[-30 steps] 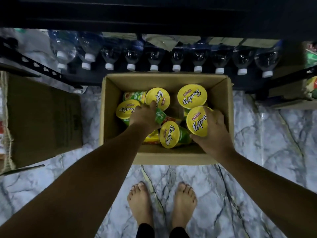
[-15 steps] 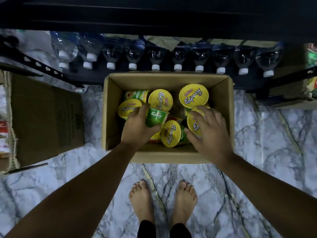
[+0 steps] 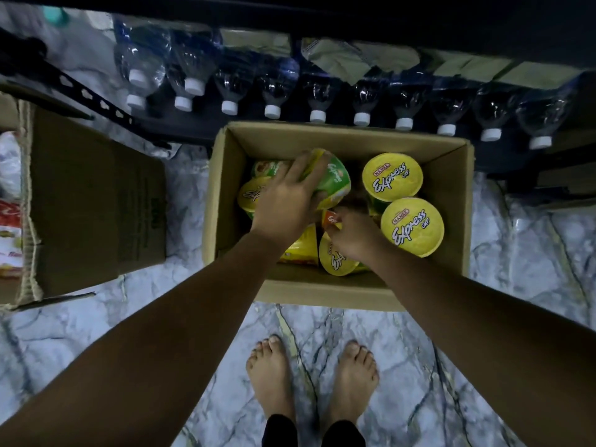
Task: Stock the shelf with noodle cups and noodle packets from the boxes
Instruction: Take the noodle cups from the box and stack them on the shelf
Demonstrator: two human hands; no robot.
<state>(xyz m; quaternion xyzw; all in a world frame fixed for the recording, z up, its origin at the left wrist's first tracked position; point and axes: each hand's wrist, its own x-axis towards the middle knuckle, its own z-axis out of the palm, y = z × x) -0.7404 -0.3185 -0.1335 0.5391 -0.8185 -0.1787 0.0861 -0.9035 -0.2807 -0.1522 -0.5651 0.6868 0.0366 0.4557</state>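
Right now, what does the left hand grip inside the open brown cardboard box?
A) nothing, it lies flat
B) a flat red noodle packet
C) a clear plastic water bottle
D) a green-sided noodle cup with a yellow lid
D: the left hand has its fingers curled round the green-sided noodle cup with a yellow lid, which lies tipped on its side in the brown cardboard box.
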